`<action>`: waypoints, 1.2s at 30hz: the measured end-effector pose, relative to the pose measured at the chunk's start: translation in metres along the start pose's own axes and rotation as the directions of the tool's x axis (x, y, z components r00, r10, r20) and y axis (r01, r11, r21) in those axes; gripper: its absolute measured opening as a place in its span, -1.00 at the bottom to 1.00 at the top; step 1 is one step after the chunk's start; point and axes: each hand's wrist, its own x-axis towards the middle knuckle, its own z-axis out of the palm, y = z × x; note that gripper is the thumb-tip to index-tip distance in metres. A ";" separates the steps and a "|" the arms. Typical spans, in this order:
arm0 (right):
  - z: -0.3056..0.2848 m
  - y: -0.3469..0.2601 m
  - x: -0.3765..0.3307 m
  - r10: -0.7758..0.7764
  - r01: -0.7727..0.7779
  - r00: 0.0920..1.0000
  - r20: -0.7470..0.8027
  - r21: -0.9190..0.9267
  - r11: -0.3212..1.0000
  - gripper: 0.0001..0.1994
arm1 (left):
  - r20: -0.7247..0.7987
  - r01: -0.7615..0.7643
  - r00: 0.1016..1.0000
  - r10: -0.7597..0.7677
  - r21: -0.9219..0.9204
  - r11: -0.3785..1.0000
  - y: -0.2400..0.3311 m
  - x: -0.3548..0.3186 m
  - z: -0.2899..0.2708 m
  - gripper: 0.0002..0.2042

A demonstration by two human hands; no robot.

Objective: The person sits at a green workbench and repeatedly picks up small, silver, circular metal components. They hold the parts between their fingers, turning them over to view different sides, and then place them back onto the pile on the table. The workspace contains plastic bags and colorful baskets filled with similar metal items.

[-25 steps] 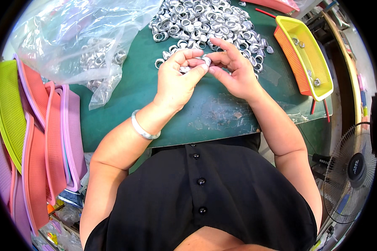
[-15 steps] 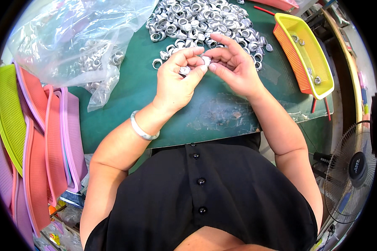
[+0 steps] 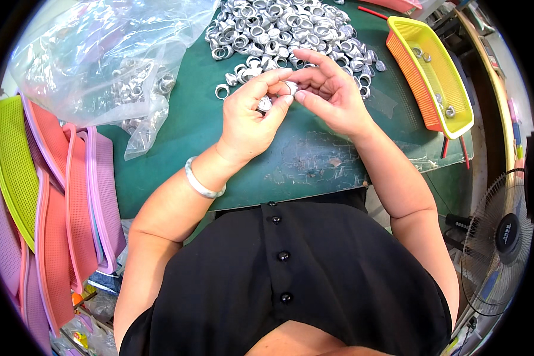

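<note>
A silver ring [image 3: 291, 88] is pinched between the fingertips of both hands, above the near edge of a heap of silver rings [image 3: 279, 29]. My left hand [image 3: 250, 115] is closed on it with thumb and index finger. My right hand [image 3: 332, 98] grips its other side with thumb and fingertips, the index finger raised. A second silver ring [image 3: 264, 105] shows at my left fingers; whether it is worn or held I cannot tell. One loose ring [image 3: 222, 91] lies on the green table left of the heap.
At the left a clear plastic bag [image 3: 113, 65] holds more rings. A yellow and orange basket [image 3: 418, 77] with a few rings stands at the right. Stacked plastic baskets [image 3: 53, 207] fill the left side. A fan [image 3: 498, 237] stands at the lower right.
Both hands stay in nearly the same place on the ring. The ring has turned slightly between the fingertips, and the second ring at my left fingers has shifted a little to the right.
</note>
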 end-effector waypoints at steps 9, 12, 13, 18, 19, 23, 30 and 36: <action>-0.002 -0.001 -0.001 0.079 -0.078 0.997 -0.012 0.028 0.997 -0.53 | 0.021 0.114 0.993 -0.113 -0.049 0.992 -0.002 0.001 -0.002 -0.69; -0.004 0.000 -0.002 0.064 -0.063 0.998 -0.019 0.010 0.998 -0.52 | 0.056 0.305 0.952 -0.300 -0.209 0.929 0.002 0.001 -0.003 -0.69; -0.004 0.001 -0.001 0.041 -0.041 0.999 -0.019 -0.008 0.999 -0.52 | 0.071 0.367 0.930 -0.362 -0.274 0.889 0.003 0.003 -0.004 -0.69; -0.003 0.006 -0.001 -0.051 0.045 0.998 -0.024 -0.224 0.973 -0.51 | 0.148 0.545 0.816 -0.559 -0.520 0.658 0.005 0.006 -0.003 -0.71; -0.002 0.005 0.001 -0.074 0.069 0.997 -0.008 -0.273 0.960 -0.51 | 0.171 0.572 0.792 -0.586 -0.542 0.616 0.004 0.006 -0.004 -0.73; -0.002 -0.005 -0.003 -0.147 0.129 0.989 -0.020 -0.375 0.918 -0.53 | 0.263 0.654 0.720 -0.642 -0.567 0.501 0.019 0.012 -0.008 -0.81; -0.010 -0.002 -0.003 -0.193 0.171 0.981 -0.029 -0.344 0.923 -0.59 | 0.149 0.428 0.902 -0.405 -0.189 0.884 0.106 0.050 -0.040 -0.80; -0.016 -0.003 -0.001 -0.184 0.157 0.983 -0.012 -0.469 0.869 -0.66 | -0.097 -0.035 0.991 0.092 0.475 0.879 0.138 0.151 -0.109 -0.80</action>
